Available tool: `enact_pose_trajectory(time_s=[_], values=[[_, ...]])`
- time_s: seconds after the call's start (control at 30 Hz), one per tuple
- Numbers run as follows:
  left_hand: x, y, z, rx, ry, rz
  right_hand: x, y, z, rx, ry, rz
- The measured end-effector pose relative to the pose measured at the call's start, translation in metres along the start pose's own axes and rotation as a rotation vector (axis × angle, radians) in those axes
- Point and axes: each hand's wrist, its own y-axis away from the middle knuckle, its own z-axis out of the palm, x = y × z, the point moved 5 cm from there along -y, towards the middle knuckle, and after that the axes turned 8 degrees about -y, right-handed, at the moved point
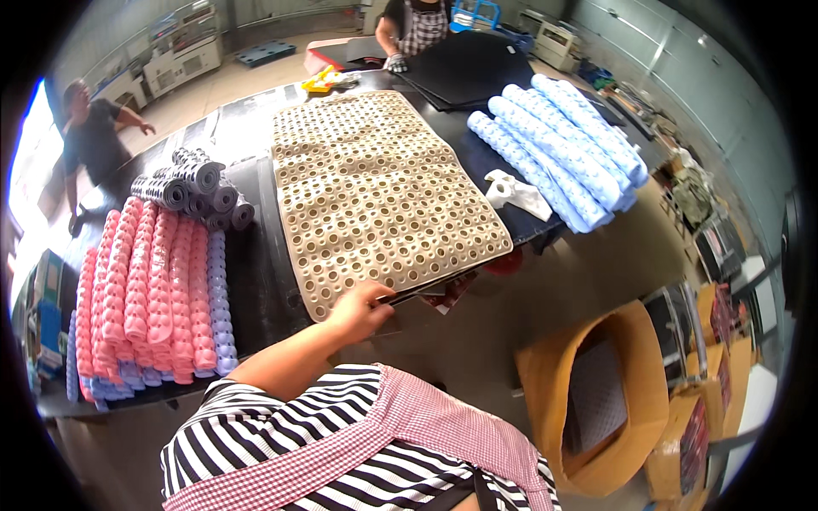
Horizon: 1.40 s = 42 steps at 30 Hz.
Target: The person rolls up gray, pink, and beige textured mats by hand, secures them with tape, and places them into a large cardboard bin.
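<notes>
A beige rubber bath mat (383, 183) with rows of round holes lies flat on the dark table, its near edge close to my body. My left hand (362, 311) is at that near edge, toward the mat's left corner. Its fingers are curled closed beside a thin dark edge, and what they grip is hidden. My right hand is out of view. Left of the mat are stacked rolls of pink mat (149, 294), with purple-blue rolls (221, 298) beside and beneath them. Grey rolls (200, 183) lie just behind. Light-blue rolled mats (562, 149) are piled to the right.
A crumpled white cloth (518, 194) lies beside the light-blue rolls. Black sheets (469, 68) are at the far side, before a person with a gloved hand (397, 63). Another person (95, 136) stands far left. An open brown sack (596, 400) stands at right, below the table.
</notes>
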Motion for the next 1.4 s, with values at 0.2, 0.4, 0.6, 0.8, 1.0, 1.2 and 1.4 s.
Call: enact_pose_trajectory(time_s=[0.2, 0.4, 0.6, 0.8, 1.0, 1.2, 1.4], values=[[-0.088, -0.007, -0.041, 0.622, -0.572, -0.414, -0.119, -0.179, -0.157, 0.181, 0.079, -0.701], [-0.101, 0.026, -0.017, 0.515, -0.303, -0.734, -0.466, -0.133, -0.219, 0.105, -0.082, -1.122], [-0.094, 0.037, -0.020, 0.851, -0.279, -0.681, -0.537, -0.173, -0.167, 0.221, 0.074, -1.139], [-0.106, 0.032, -0.044, 0.828, 0.211, -0.663, -0.532, -0.149, -0.161, 0.600, 0.331, -1.232], [-0.110, 0.025, -0.053, 0.599, 0.587, -0.746, -0.544, -0.178, -0.181, 0.082, -0.247, -0.840], [-0.099, 0.037, -0.033, 0.460, 0.531, -0.819, -0.563, -0.168, -0.189, -0.226, -0.162, -0.532], [-0.056, 0.034, -0.075, 0.795, 0.748, -0.521, -0.636, -0.091, -0.223, -0.243, -0.530, -0.993]])
